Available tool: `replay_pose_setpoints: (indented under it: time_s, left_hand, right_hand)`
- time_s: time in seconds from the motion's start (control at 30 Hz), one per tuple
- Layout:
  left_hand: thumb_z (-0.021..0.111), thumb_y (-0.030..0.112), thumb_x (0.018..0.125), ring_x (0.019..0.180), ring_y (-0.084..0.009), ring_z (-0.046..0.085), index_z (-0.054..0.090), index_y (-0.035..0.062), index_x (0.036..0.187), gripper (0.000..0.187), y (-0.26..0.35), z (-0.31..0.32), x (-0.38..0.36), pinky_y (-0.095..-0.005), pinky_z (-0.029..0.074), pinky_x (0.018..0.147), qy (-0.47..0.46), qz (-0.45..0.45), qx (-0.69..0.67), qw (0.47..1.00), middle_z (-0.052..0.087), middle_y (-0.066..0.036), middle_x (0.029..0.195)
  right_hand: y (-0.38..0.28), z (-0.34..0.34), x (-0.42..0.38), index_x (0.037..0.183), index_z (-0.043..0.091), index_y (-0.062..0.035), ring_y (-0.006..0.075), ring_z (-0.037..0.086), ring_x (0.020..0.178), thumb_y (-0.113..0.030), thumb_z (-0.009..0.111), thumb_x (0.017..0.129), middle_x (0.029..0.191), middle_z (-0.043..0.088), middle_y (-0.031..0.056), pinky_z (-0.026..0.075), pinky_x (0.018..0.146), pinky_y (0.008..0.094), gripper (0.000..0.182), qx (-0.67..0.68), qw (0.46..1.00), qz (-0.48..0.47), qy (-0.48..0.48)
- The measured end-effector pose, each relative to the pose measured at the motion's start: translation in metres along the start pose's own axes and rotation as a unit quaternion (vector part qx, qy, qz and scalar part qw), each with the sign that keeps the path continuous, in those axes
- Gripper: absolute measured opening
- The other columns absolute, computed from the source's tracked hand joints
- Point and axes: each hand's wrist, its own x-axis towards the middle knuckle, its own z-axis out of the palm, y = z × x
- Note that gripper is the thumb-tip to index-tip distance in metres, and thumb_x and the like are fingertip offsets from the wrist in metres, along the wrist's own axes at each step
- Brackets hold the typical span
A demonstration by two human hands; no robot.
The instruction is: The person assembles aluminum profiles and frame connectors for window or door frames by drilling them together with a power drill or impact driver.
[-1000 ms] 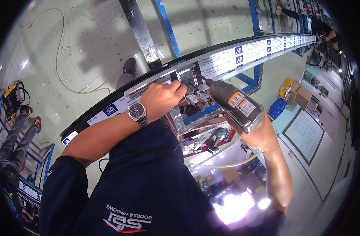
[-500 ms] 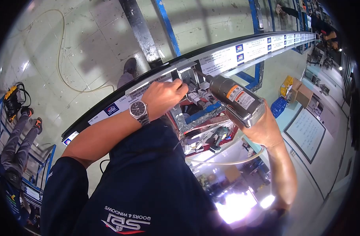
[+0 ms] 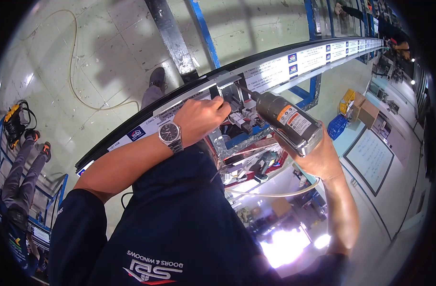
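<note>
My right hand (image 3: 318, 155) is wrapped around a grey air drill (image 3: 287, 117) with orange and white labels and a pale hose. Its thin bit points left into the open gap in a long aluminium profile (image 3: 275, 74), which carries printed protective film. My left hand (image 3: 203, 117), with a wristwatch (image 3: 169, 132) on its wrist, rests against the profile beside that gap. Its fingers are curled and pressed together at a metal edge; whatever lies between them is hidden. Loose metal fittings (image 3: 244, 117) lie just below the gap. Where the bit's tip meets the metal is too small to tell.
Blue and black metal supports (image 3: 203, 35) stand under and behind the profile. Below it, a red tray (image 3: 275, 162) holds a cordless drill (image 3: 265, 164) and parts. A whiteboard (image 3: 369, 159) and cardboard box (image 3: 368, 114) are at right. Another person's legs (image 3: 27, 167) are at left.
The drill and right hand sit very slightly farther right in view, along with the profile. Both hands keep the same hold.
</note>
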Motion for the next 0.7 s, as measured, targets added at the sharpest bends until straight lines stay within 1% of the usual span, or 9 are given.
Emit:
replay_pose_setpoints:
  time_s: [0.1,0.2,0.3,0.7]
  left_hand:
    - [0.062,0.009,0.085,0.075,-0.0259,0.07,0.063,0.0067,0.118,0.033,0.0001,-0.0038,0.001,-0.0371,0.056,0.058,-0.016,0.001,-0.011,1.0,0.063,-0.007,0.098]
    - [0.065,0.01,0.086,0.072,-0.0239,0.072,0.059,0.0047,0.1,0.016,0.0,-0.0041,0.003,-0.0378,0.057,0.054,0.03,0.019,-0.012,0.999,0.063,-0.008,0.09]
    - [0.062,0.009,0.085,0.074,-0.0255,0.07,0.063,0.0065,0.117,0.032,-0.0024,0.0022,0.0009,-0.0369,0.055,0.057,0.013,0.009,-0.021,1.0,0.062,-0.008,0.096]
    - [0.063,0.01,0.085,0.072,-0.0247,0.07,0.063,0.0076,0.115,0.03,-0.0026,-0.0008,0.0022,-0.0364,0.055,0.056,0.012,0.016,-0.022,1.0,0.062,-0.007,0.095]
  right_hand:
    - [-0.0013,-0.0012,0.0009,0.128,0.061,0.0001,0.0371,0.066,0.115,-0.027,0.084,0.074,0.12,0.066,0.0228,0.052,0.099,0.0423,0.065,0.0,1.0,0.0,-0.001]
    - [-0.0023,-0.0024,0.0024,0.127,0.062,0.0005,0.0371,0.066,0.114,-0.028,0.084,0.074,0.119,0.066,0.0229,0.052,0.098,0.0422,0.064,0.002,1.0,0.001,-0.001]
    - [-0.0029,-0.0039,0.0034,0.126,0.062,0.0008,0.0372,0.066,0.113,-0.028,0.084,0.075,0.118,0.067,0.0229,0.052,0.098,0.0421,0.063,0.003,1.0,0.0,-0.001]
    - [-0.0024,-0.0072,0.0074,0.123,0.064,0.0022,0.0374,0.068,0.109,-0.028,0.083,0.075,0.114,0.069,0.0229,0.053,0.095,0.0416,0.059,0.008,1.0,-0.013,-0.001]
